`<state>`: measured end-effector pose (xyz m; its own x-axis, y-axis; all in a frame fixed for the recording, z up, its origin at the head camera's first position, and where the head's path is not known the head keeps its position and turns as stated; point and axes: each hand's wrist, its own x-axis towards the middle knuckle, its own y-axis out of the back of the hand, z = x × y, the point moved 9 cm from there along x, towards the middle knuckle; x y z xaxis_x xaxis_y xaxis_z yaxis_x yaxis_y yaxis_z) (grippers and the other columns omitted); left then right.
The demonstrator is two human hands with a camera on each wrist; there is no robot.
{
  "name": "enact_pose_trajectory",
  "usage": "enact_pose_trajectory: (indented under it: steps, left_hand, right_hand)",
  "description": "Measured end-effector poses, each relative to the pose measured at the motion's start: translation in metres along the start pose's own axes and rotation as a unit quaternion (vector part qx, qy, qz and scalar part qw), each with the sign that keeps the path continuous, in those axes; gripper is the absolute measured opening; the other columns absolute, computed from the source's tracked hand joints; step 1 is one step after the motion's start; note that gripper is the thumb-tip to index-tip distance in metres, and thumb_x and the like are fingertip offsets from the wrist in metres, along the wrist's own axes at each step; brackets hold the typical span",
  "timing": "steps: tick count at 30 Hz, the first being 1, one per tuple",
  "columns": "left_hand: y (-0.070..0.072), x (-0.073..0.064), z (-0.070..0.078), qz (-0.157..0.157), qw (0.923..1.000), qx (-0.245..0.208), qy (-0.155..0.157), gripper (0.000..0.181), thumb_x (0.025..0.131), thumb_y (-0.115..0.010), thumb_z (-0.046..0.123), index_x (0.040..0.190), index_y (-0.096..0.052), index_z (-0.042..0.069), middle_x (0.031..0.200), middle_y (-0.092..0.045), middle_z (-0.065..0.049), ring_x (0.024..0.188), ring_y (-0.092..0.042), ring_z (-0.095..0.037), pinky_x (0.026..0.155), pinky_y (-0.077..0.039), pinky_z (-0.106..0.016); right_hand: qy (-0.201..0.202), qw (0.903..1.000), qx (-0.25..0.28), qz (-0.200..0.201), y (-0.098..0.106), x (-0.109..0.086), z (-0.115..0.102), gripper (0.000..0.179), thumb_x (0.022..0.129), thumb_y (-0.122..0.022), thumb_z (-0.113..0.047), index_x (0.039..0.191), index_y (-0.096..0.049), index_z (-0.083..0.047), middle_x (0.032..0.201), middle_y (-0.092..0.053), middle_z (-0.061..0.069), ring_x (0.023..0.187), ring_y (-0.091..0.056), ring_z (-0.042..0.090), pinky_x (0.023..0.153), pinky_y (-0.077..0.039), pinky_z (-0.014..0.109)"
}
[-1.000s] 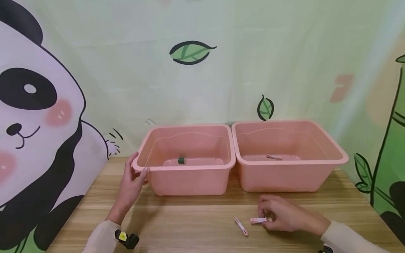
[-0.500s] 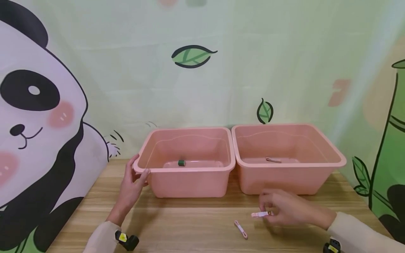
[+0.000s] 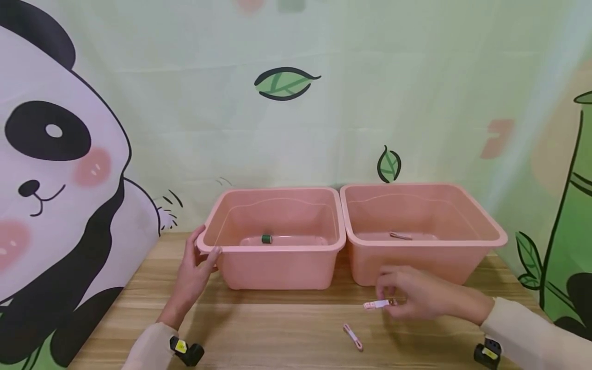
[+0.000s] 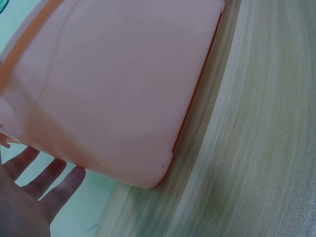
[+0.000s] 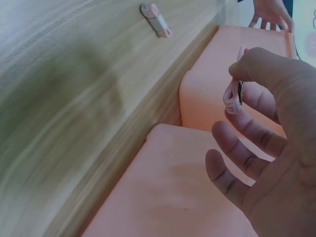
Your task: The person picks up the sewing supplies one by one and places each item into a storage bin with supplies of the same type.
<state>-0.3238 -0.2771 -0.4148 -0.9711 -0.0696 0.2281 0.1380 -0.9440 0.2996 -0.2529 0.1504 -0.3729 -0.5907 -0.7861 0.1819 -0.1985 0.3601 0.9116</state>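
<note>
My right hand [image 3: 421,294] pinches a folded, pink-and-white tape measure [image 3: 375,304] between thumb and fingers, above the wooden table in front of the right pink bin [image 3: 416,264]. Printed marks show on the tape's folded end [image 5: 231,104] in the right wrist view, where the last two fingers are apart from it. A second folded tape measure [image 3: 353,337] lies on the table, left of and nearer than this hand. At the left pink bin [image 3: 277,270], my left hand [image 3: 193,275] grips the front left corner of the rim, thumb in front and fingers along the side.
Both bins stand side by side against a printed cloth backdrop [image 3: 208,103]. Inside the left one lies a green spool [image 3: 266,239]; a thin folded strip [image 3: 400,236] lies in the right one. Wooden table [image 3: 259,334] extends in front of them.
My right hand has lifted the tape measure off the table and moved slightly forward toward the right bin. The left hand keeps its grip on the rim. The head view has shifted slightly.
</note>
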Motion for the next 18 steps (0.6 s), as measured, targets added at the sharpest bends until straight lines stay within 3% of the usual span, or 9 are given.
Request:
enact_pose_trajectory:
  steps: [18]
  left_hand:
    - [0.0, -0.002, 0.004, 0.004, 1.0, 0.0, -0.006, 0.073, 0.105, -0.06, 0.035, 0.163, -0.015, 0.034, 0.16, -0.038, -0.014, 0.12, -0.053, -0.034, 0.089, -0.06, -0.041]
  right_hand:
    - [-0.006, 1.0, 0.001, -0.001, 0.028, 0.009, -0.011, 0.024, 0.085, -0.08, -0.014, 0.09, -0.065, -0.031, 0.09, -0.055, -0.015, 0.08, -0.055, 0.006, 0.063, -0.049, 0.02]
